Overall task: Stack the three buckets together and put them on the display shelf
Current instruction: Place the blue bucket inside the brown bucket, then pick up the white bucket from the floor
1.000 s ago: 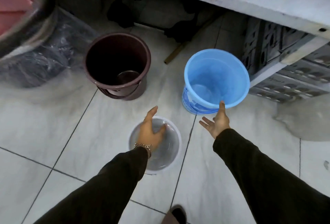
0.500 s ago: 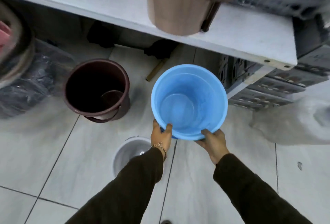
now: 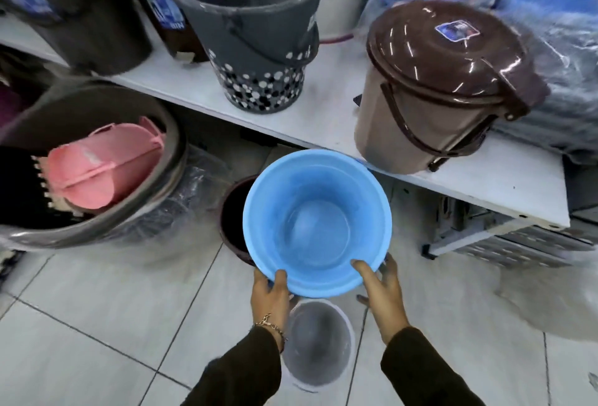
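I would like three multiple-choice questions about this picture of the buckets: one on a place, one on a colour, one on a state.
1. Where is the grey bucket?
A. on the floor, below the held bucket
B. on the shelf
C. inside the pink tub

2. What colour is the bucket in the hands?
A. pink
B. blue
C. brown

3. How is that bucket held?
A. by one hand
B. by both hands at its near rim
C. by its handle

Answers: 1 A, it stands on the tiles between the arms. 2 B, its inside is light blue. 3 B, the left hand and the right hand grip the rim.
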A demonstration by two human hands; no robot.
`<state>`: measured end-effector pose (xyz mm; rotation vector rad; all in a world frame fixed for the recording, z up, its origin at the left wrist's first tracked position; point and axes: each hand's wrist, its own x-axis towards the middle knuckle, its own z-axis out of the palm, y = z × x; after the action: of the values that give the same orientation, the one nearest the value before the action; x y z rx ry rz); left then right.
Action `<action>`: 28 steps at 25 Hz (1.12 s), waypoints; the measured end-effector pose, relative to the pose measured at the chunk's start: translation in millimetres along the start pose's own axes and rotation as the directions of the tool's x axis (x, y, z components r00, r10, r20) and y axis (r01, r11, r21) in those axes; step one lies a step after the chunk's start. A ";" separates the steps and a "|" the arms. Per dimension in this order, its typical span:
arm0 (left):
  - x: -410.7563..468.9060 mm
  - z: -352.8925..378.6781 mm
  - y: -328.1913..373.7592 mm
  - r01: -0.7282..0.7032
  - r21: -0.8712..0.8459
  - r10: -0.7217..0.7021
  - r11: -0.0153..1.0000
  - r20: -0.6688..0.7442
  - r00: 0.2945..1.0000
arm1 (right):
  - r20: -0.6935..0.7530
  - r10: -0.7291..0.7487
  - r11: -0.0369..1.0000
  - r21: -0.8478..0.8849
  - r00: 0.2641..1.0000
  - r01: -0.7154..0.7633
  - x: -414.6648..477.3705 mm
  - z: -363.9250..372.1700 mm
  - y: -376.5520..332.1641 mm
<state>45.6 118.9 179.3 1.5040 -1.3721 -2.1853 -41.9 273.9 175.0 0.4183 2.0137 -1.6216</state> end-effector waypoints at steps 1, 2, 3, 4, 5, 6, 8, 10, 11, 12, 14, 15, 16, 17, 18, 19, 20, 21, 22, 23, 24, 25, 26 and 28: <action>8.6 -14.0 14.4 -0.005 0.019 0.005 1.000 -0.009 1.000 | 0.033 0.007 1.000 0.013 0.999 -0.007 -0.7 17.4 -8.5; 20.0 -28.1 28.6 -0.009 0.044 0.010 0.999 -0.018 1.000 | 0.025 0.006 1.000 0.030 1.000 -0.007 2.4 36.6 -14.8; 31.8 -40.5 41.0 -0.006 0.070 0.008 0.998 -0.028 1.000 | -0.022 0.008 1.000 0.019 1.000 -0.008 6.1 55.9 -20.8; 49.5 -53.7 54.3 0.000 0.090 0.003 0.996 -0.031 0.999 | -0.060 0.002 1.000 0.014 0.998 -0.001 13.2 80.4 -25.1; 63.3 -61.6 62.2 0.009 0.105 -0.006 0.994 -0.034 0.999 | -0.081 -0.007 1.000 0.000 0.997 0.007 17.2 96.9 -28.1; 78.7 -68.2 67.6 0.027 0.118 -0.022 0.993 -0.040 0.999 | -0.093 -0.007 1.000 -0.006 0.996 0.007 23.5 113.1 -29.3; 111.9 -79.0 71.9 0.074 0.163 -0.066 0.984 -0.056 0.996 | -0.129 0.042 0.998 0.055 0.991 -0.035 40.0 144.6 -27.7; 143.4 -85.8 68.5 0.133 0.179 -0.126 0.975 -0.055 0.991 | -0.182 0.071 0.994 0.090 0.981 -0.056 57.8 168.5 -16.9; 159.2 -88.8 63.2 0.175 0.174 -0.168 0.969 -0.055 0.984 | -0.201 0.089 0.993 0.091 0.976 -0.072 67.8 177.5 -8.9; 173.5 -91.8 56.3 0.216 0.176 -0.211 0.960 -0.052 0.976 | -0.207 0.112 0.991 0.091 0.972 -0.095 75.8 184.8 -0.1; 198.2 -96.4 40.6 0.282 0.181 -0.279 0.942 -0.046 0.959 | -0.192 0.156 0.987 0.061 0.969 -0.147 88.7 194.9 22.7; 209.5 -98.2 32.1 0.307 0.191 -0.303 0.932 -0.047 0.952 | -0.183 0.182 0.983 0.042 0.966 -0.177 94.7 197.7 35.2; 220.0 -99.1 23.5 0.328 0.199 -0.325 0.923 -0.051 0.944 | -0.183 0.205 0.979 0.023 0.962 -0.204 99.7 199.6 46.4; 228.7 -99.0 16.6 0.349 0.201 -0.345 0.916 -0.054 0.937 | -0.188 0.219 0.975 0.006 0.958 -0.222 104.2 200.4 55.1; 236.0 -99.1 10.1 0.369 0.197 -0.364 0.908 -0.061 0.929 | -0.182 0.231 0.972 -0.002 0.956 -0.235 107.9 202.3 62.1; 242.4 -100.2 3.2 0.391 0.189 -0.384 0.901 -0.073 0.921 | -0.165 0.249 0.968 -0.001 0.954 -0.253 111.2 204.8 69.0; 247.1 -101.5 -3.3 0.415 0.171 -0.406 0.893 -0.087 0.910 | -0.140 0.268 0.963 0.004 0.953 -0.270 113.3 207.0 74.2; 249.4 -104.3 -9.5 0.436 0.152 -0.426 0.887 -0.096 0.900 | -0.119 0.279 0.959 -0.005 0.953 -0.282 114.5 208.5 78.7; 248.9 -107.4 -15.0 0.448 0.145 -0.437 0.882 -0.101 0.894 | -0.103 0.288 0.956 -0.028 0.952 -0.293 114.1 208.2 82.4; 245.8 -110.8 -19.2 0.452 0.151 -0.441 0.879 -0.102 0.891 | -0.090 0.302 0.949 -0.066 0.949 -0.308 112.7 205.3 86.7; 241.4 -113.7 -23.7 0.453 0.158 -0.443 0.877 -0.097 0.891 | -0.086 0.311 0.941 -0.115 0.947 -0.319 110.5 199.6 91.7; 237.5 -117.1 -28.9 0.458 0.163 -0.448 0.874 -0.094 0.889 | -0.093 0.317 0.928 -0.176 0.944 -0.329 107.8 191.8 97.0; 232.0 -120.0 -37.4 0.470 0.175 -0.460 0.865 -0.097 0.883 | -0.114 0.319 0.910 -0.242 0.941 -0.338 103.7 179.9 105.6; 215.8 -123.9 -65.2 0.500 0.263 -0.496 0.825 -0.087 0.864 | -0.196 0.333 0.853 -0.355 0.922 -0.383 91.5 143.6 131.2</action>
<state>63.4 -40.8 -21.6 2.1960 -1.4573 -2.3175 -17.6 158.6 -4.9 0.7118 2.1292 -0.9619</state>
